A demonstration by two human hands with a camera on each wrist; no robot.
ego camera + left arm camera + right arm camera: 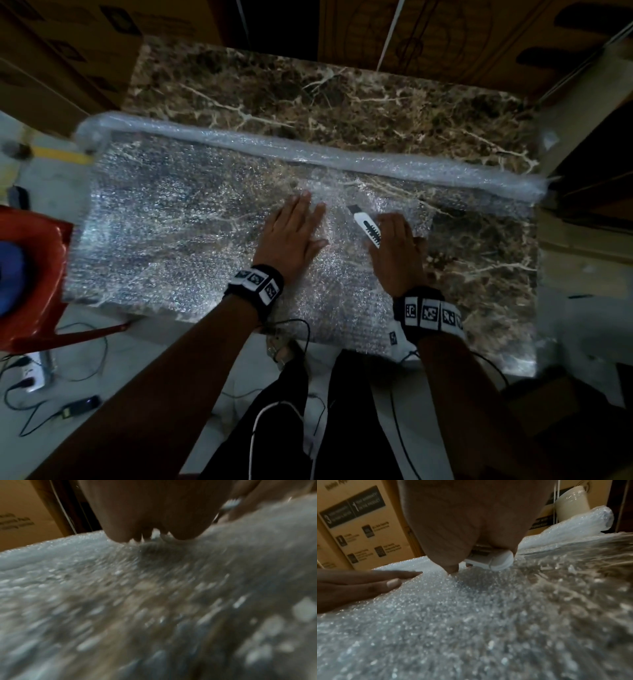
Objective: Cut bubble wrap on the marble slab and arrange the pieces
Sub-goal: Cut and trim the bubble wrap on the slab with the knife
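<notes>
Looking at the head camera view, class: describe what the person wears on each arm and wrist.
Both forearms are bare, with no sleeves. Each wrist carries a black band, left wrist band and right wrist band, fronted by white square tags printed with black coded patterns. Thin black cables trail from the bands.

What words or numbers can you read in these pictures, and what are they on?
"3", "1": dark panel on box.
"...WARRANTY ON THE PRODUCT": same panel, partly blurred.
"...rotection": second box, cut off.
Icon captions, box print: too blurred.
Wristband squares: coded patterns, not text.
</notes>
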